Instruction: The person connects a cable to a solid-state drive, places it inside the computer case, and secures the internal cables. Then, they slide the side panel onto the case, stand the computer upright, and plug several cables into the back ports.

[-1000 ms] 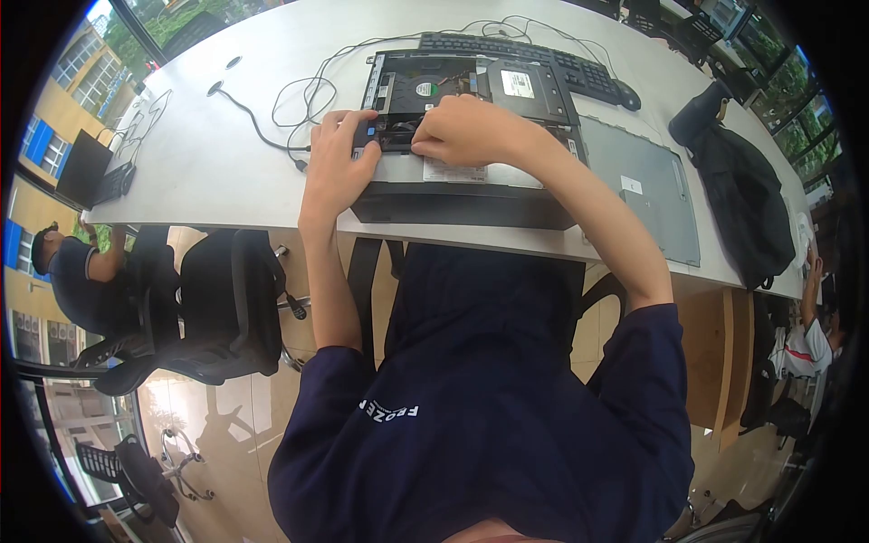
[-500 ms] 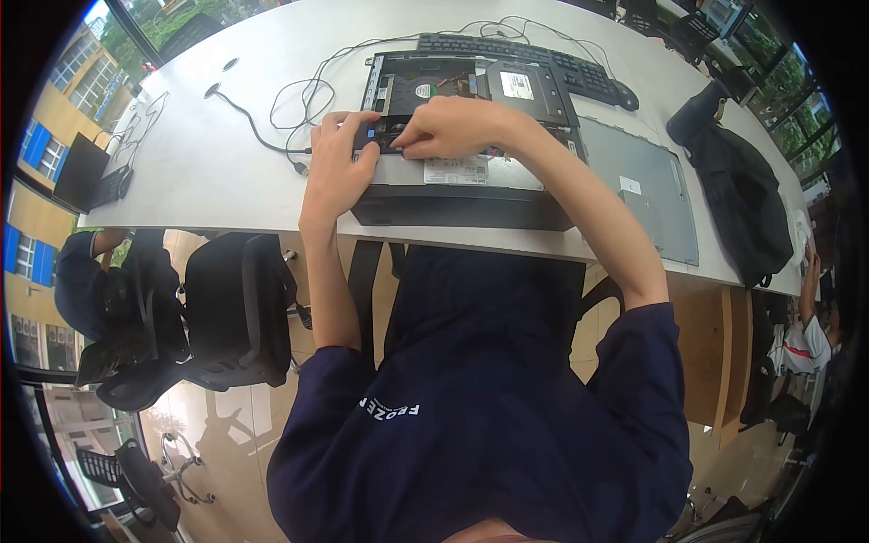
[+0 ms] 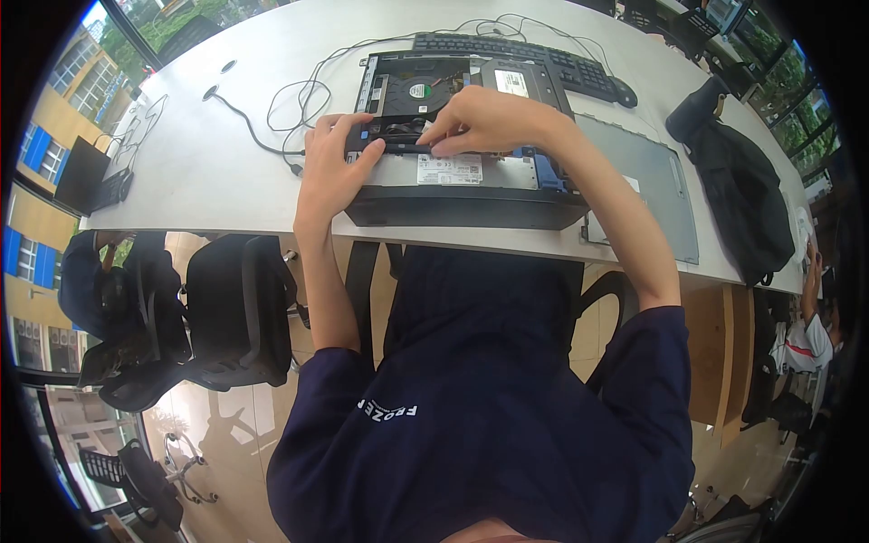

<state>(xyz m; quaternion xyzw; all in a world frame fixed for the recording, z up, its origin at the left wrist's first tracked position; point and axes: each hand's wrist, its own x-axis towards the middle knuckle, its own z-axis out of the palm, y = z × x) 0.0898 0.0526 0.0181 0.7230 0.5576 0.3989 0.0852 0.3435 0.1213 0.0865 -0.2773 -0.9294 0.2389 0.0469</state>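
An opened black desktop computer case (image 3: 466, 206) lies near the table's front edge. Inside it are a round-labelled drive or fan part (image 3: 419, 91) and a silver optical drive with a white label (image 3: 512, 83). My left hand (image 3: 337, 161) rests on the case's left end, thumb and fingers spread around a black part (image 3: 391, 136). Above the middle of the case is my right hand (image 3: 480, 122), its thumb and index finger pressed together at the right end of that black part. What sits between those fingertips is too small to make out.
A black keyboard (image 3: 579, 72) and mouse (image 3: 625, 93) lie behind the case. To the right are a grey metal panel (image 3: 665, 190) and a black backpack (image 3: 742, 195). Cables (image 3: 249, 122) run at left. A seated person (image 3: 810, 339) is at far right.
My right hand has moved to the right along the black part, uncovering more of it. My left hand stays at the case's left end. The blue part at the case's right is now visible.
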